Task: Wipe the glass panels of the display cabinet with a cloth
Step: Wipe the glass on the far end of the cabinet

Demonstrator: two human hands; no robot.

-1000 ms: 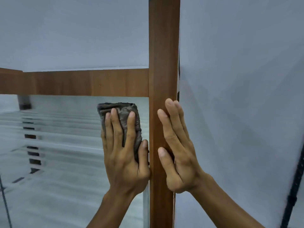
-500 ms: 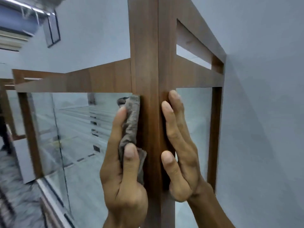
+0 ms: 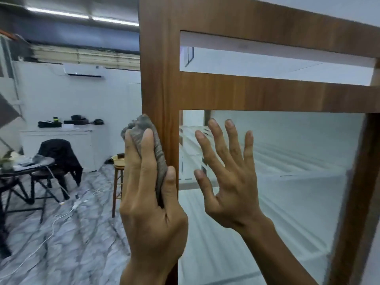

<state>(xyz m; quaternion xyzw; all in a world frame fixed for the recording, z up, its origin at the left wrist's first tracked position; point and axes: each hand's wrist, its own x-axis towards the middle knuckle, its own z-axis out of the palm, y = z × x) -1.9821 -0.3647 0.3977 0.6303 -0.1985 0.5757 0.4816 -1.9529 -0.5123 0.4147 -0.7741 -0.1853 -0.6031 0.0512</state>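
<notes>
Hands first, nearest the camera. Left hand [image 3: 148, 194] is closed around the grey cloth [image 3: 151, 145], fingers flat along it, thumb clamping it against the outer face of the wooden corner post [image 3: 159, 79]. Right hand [image 3: 228, 173] is empty, fingers spread, palm facing the side glass panel [image 3: 287, 171]; whether it touches the glass or hovers just off it cannot be told.

Change over the last second: the cloth was pressed flat on the front panel, left of the post, while the right hand braced on the post. The view has since swung round the corner. The cloth now sits bunched at the post edge, off the glass, and the right hand has left the wood and opened in front of the side pane.

Judgement: the front panel pass looks finished near this corner, and the work is shifting to the side panel. The cloth has yet to cross the post to reach the glass beside the right hand.

Above the hands, a wooden rail [image 3: 267, 95] caps the pane, with an open slot over it.

Beyond the left hand, well apart: a stool [image 3: 118, 182] carrying a yellow bowl [image 3: 118, 160], a chair [image 3: 59, 159] draped with dark clothing, white cables on the marbled floor [image 3: 82, 233], a white counter [image 3: 61, 140] with dark items on it.
</notes>
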